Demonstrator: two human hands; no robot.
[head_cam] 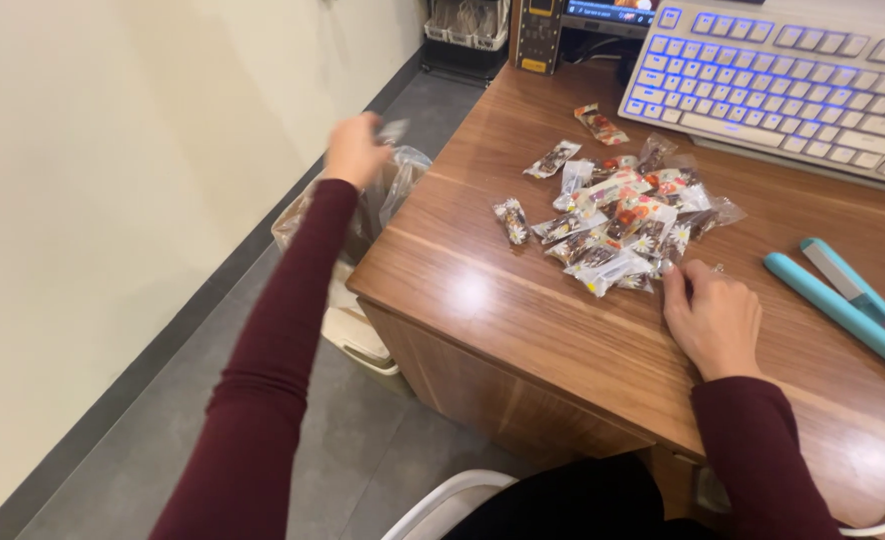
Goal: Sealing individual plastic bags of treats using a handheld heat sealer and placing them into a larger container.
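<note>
Plastic-lined bin under left hand, grip pinching wrapper; right hand loosely on sweets.

Left hand: blurring, so whatever it is gripping is staying unclear.
Keyboard: running off the right edge.
Bin: sitting partly hidden behind the desk.

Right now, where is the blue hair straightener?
In the head view, the blue hair straightener lies on the wooden desk, far right, below the keyboard, beyond the right hand.
</note>
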